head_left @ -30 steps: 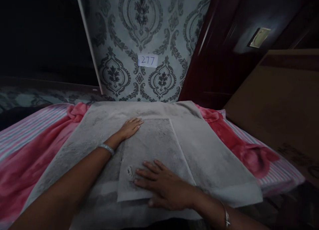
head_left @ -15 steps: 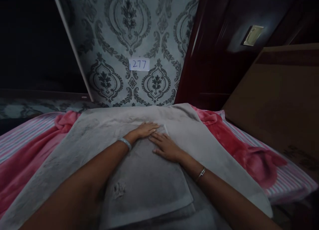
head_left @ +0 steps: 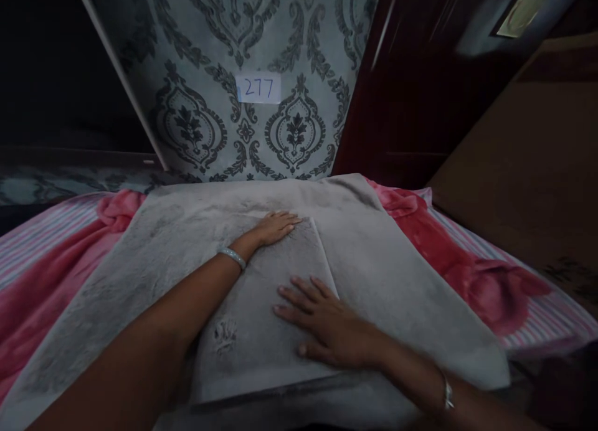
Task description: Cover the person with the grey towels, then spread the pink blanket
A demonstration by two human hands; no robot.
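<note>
A grey folded cloth (head_left: 261,337), perhaps a towel or small blanket, lies flat in front of me with a dark textured patch near its lower left. My left hand (head_left: 277,227) rests flat near the far edge of this cloth, fingers stretched to the right. Over its right side is my right hand (head_left: 327,325), palm down with the fingers spread; whether it touches the fabric I cannot tell. Neither hand grips anything. Beneath the folded cloth spreads a larger light grey plush cover (head_left: 397,294).
Red-pink blankets (head_left: 448,250) show on both sides, over a striped sheet (head_left: 60,225). A paper marked 277 (head_left: 258,88) is on the patterned wall. A dark screen (head_left: 65,70) stands at the left, a dark red door (head_left: 420,88) and a cardboard box (head_left: 537,157) at the right.
My right hand has moved away from the left hand, toward me and slightly right, its fingers now spread wider. The left hand stays at the cloth's far edge. The view has tilted slightly down.
</note>
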